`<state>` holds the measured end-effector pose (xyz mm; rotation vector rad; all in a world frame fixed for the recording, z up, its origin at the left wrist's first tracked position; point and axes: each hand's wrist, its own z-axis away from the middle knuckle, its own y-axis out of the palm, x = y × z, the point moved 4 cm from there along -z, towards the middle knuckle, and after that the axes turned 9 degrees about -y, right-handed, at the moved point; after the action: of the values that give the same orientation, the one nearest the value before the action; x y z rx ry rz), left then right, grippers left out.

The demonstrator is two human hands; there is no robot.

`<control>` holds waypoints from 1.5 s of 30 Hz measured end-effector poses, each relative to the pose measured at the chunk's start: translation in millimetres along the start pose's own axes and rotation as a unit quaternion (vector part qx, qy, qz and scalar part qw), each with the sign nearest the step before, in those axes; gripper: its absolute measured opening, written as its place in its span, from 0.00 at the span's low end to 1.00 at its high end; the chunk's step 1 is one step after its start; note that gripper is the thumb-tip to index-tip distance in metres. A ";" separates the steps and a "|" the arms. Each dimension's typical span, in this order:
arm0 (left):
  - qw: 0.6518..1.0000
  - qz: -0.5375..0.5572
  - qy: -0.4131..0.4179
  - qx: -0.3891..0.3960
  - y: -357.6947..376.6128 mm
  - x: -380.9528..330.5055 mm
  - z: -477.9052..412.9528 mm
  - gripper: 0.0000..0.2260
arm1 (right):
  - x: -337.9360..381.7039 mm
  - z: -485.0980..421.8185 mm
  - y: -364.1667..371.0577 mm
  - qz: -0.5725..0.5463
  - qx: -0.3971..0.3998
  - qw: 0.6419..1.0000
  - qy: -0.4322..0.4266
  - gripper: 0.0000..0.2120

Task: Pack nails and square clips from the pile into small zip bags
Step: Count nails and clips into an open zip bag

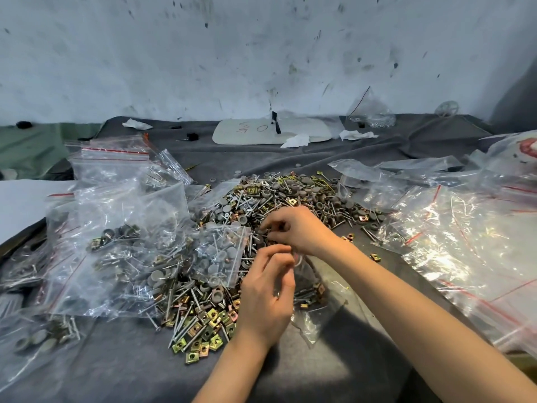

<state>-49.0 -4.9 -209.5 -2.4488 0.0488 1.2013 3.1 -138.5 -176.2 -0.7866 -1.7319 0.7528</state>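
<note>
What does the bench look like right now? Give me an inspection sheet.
Surface: grey cloth covering the table, wrinkled at the back.
Job's things: pile of nails, square clips and grey caps in the middle; filled zip bags on the left; clear zip bags, apparently empty, on the right.
Clutter: crumpled tissues, white board at the back.
Grippers: left hand pinches a small zip bag; right hand digs fingers into the pile, catch hidden.
Cables: nothing seen.
Surroundings: stained white wall.

Honestly can't tell if my right hand has anything in its fingertips, too small and blurry. My left hand hides the zip bag mouth; the bag heap on the right runs off-frame.
</note>
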 end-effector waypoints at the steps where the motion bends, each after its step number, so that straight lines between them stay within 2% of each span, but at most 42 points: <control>1: 1.000 -0.003 0.002 -0.001 0.3 -0.2 -0.2 0.06 | 1.1 -0.8 2.3 0.036 0.012 0.999 -0.001 0.12; 5: 1.000 -0.012 0.003 -0.009 0.6 -1.2 -0.4 0.06 | 9.9 -1.8 7.7 0.199 0.023 0.979 -0.043 0.14; 10: 1.000 -0.012 -0.004 -0.011 -0.3 -0.7 -0.2 0.09 | 11.8 0.1 5.9 0.209 -0.003 0.976 -0.061 0.10; 16: 0.999 0.007 0.001 -0.037 -2.8 -4.1 -0.3 0.11 | 9.1 15.9 -24.9 0.014 -0.131 0.991 -0.033 0.05; 24: 0.999 0.002 0.000 -0.042 -4.8 -6.8 -0.4 0.07 | -0.7 17.0 -28.5 -0.084 -0.151 0.984 0.037 0.06; 28: 0.998 -0.010 -0.005 -0.056 -5.3 -7.3 -0.7 0.10 | -13.1 20.0 -20.9 -0.197 -0.167 0.961 0.102 0.04; 32: 0.997 -0.013 -0.024 -0.077 -5.1 -4.0 -1.2 0.07 | -21.7 28.1 -21.0 -0.305 -0.180 0.925 0.136 0.06; 36: 0.994 -0.007 -0.060 -0.089 -5.4 1.1 -0.4 0.06 | -27.2 35.1 -29.3 -0.270 -0.186 0.933 0.149 0.08; 38: 0.994 -0.012 -0.057 -0.088 -5.1 0.0 -0.7 0.06 | -24.7 38.1 -33.8 -0.293 -0.199 0.923 0.151 0.07; 42: 0.996 -0.026 -0.018 -0.079 -6.0 -5.8 -1.7 0.07 | 6.1 39.1 -46.8 -0.292 -0.186 0.936 0.062 0.06; 45: 0.997 -0.029 0.008 -0.074 -7.2 -9.1 -1.3 0.09 | 35.9 39.6 -49.7 -0.187 -0.109 0.976 -0.006 0.05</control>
<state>-52.2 -0.1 -199.4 -2.5682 -0.1099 1.2004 -50.9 -143.4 -127.2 -0.5738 -1.9229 0.3158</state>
